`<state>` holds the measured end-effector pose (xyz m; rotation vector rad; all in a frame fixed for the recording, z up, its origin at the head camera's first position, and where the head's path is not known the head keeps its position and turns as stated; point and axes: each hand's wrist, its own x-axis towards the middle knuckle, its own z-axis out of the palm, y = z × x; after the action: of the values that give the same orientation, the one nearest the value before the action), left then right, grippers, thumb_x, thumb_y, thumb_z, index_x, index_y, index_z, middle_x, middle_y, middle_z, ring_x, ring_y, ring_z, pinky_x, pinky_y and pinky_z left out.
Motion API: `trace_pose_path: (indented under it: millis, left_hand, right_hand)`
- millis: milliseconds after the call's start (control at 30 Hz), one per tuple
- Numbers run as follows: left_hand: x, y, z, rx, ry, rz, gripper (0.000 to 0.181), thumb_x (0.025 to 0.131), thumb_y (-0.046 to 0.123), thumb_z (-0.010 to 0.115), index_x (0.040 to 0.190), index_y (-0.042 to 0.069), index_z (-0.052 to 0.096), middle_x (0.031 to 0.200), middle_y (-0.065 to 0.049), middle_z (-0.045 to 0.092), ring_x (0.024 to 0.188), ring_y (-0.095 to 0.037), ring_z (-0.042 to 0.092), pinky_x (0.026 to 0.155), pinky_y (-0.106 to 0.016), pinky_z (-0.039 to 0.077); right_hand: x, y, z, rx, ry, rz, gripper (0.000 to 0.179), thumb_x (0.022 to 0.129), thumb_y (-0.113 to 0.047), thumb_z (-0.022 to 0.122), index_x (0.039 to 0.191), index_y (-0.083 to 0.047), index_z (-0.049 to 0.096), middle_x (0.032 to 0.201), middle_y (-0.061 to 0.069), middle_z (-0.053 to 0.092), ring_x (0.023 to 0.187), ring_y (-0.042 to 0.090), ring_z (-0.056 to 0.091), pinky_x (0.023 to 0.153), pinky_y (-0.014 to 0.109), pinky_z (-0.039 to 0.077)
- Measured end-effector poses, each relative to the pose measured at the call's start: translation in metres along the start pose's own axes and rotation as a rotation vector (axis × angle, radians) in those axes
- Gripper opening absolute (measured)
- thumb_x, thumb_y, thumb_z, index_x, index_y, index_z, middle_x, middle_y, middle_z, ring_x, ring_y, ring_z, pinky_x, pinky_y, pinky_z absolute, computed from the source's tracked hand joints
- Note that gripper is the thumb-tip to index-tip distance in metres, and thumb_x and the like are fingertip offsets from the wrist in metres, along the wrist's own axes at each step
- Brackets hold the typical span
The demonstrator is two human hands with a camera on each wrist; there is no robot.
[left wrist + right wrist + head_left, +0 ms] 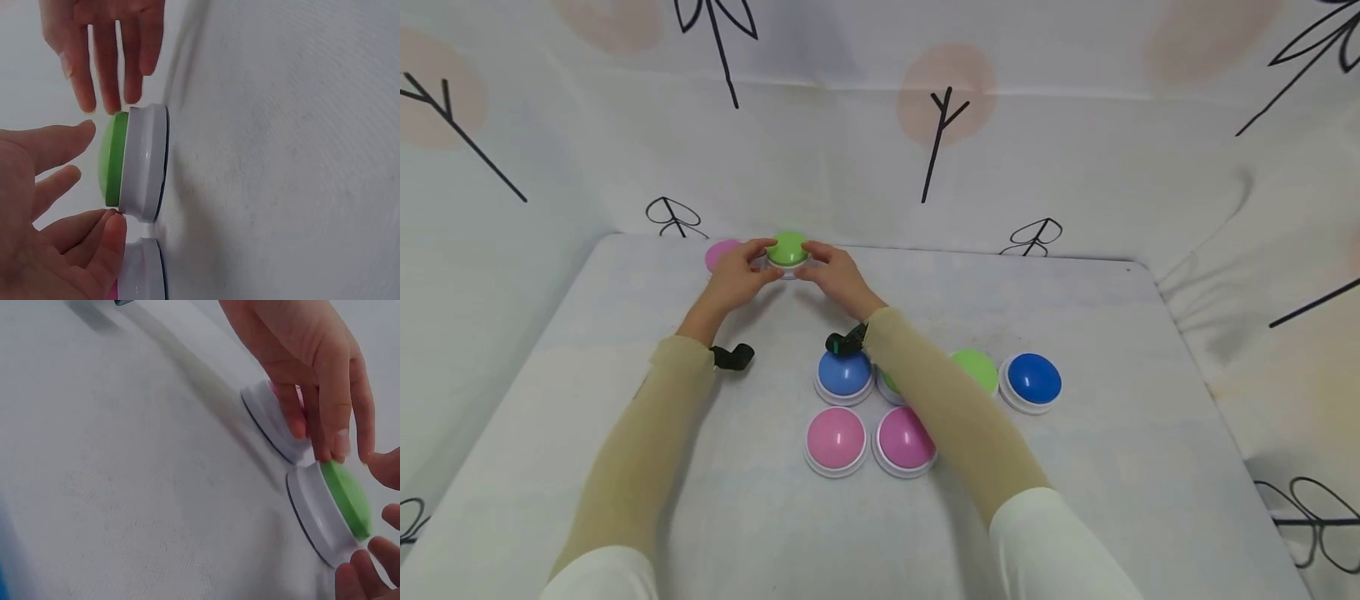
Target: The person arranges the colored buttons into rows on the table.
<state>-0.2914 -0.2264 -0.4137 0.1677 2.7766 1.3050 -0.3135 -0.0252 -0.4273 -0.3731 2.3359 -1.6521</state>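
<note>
A push button with a green dome and white base point(788, 248) sits near the table's far edge, its base flat on the surface. My left hand point(735, 277) is at its left side, fingertips right at the dome's edge in the left wrist view. On the other side, my right hand point(841, 279) has its fingers spread around the button, closest at the rim. Neither hand is curled round it. Just left of it stands a pink button point(718, 253), partly hidden behind my left hand.
Nearer me stand two blue buttons point(1034, 379), two pink buttons point(836, 439) and green buttons point(976, 369) partly covered by my right sleeve. A patterned white cloth point(865, 167) rises behind the table's far edge. Dark wrist cameras point(733, 357) hang beneath both wrists.
</note>
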Motion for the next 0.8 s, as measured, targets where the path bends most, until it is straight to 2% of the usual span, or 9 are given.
trace_pose_path:
  millis: [167,367,467,633,700,800]
  left_hand:
    - [0.005,0.003,0.004,0.069,-0.005,-0.013,0.063,0.091,0.02,0.072,0.147,0.009,0.047,0.146,-0.025,0.047,0.136,-0.041,0.041,0.112,-0.056,0.03]
    - [0.009,0.0,0.01,0.108,0.006,-0.007,0.078,0.086,0.019,0.077,0.151,0.001,0.037,0.144,-0.025,0.044,0.13,-0.04,0.045,0.108,-0.053,0.036]
    - [0.011,-0.001,0.013,0.17,-0.002,0.012,0.087,0.085,0.021,0.079,0.151,-0.006,0.031,0.137,-0.028,0.043,0.125,-0.04,0.044,0.107,-0.052,0.036]
    - [0.011,0.0,0.017,0.238,-0.005,0.019,0.08,0.083,0.023,0.082,0.144,-0.008,0.043,0.12,-0.025,0.045,0.111,-0.037,0.042,0.096,-0.05,0.039]
    - [0.011,-0.001,0.018,0.224,-0.002,0.01,0.075,0.082,0.024,0.083,0.141,-0.006,0.047,0.122,-0.024,0.044,0.112,-0.036,0.043,0.098,-0.049,0.04]
    - [0.01,-0.001,0.018,0.193,0.002,-0.007,0.075,0.081,0.025,0.084,0.139,-0.005,0.047,0.133,-0.025,0.045,0.123,-0.037,0.043,0.106,-0.049,0.036]
  right_hand:
    - [0.002,0.005,-0.002,-0.013,-0.022,0.019,0.065,0.09,-0.02,0.073,0.149,-0.011,0.047,0.156,0.006,0.04,0.14,0.023,0.04,0.11,0.033,0.039]
    - [0.001,0.006,-0.002,0.015,0.0,0.036,0.066,0.086,-0.012,0.075,0.147,-0.012,0.05,0.15,0.006,0.048,0.135,0.022,0.047,0.102,0.031,0.046]
    - [0.001,0.009,-0.002,0.016,0.021,0.038,0.065,0.084,-0.009,0.075,0.145,-0.011,0.052,0.148,0.006,0.049,0.132,0.021,0.049,0.099,0.027,0.047]
    - [0.0,0.013,-0.002,-0.025,0.056,0.021,0.061,0.085,-0.007,0.074,0.143,-0.009,0.054,0.145,0.008,0.05,0.128,0.021,0.052,0.098,0.023,0.046]
    - [0.0,0.013,-0.001,-0.05,0.064,0.005,0.06,0.085,-0.006,0.074,0.142,-0.008,0.054,0.143,0.01,0.05,0.126,0.022,0.053,0.098,0.023,0.046]
    - [0.002,0.014,0.0,-0.073,0.064,-0.011,0.06,0.085,-0.005,0.075,0.142,-0.006,0.054,0.141,0.011,0.05,0.125,0.022,0.054,0.099,0.022,0.045]
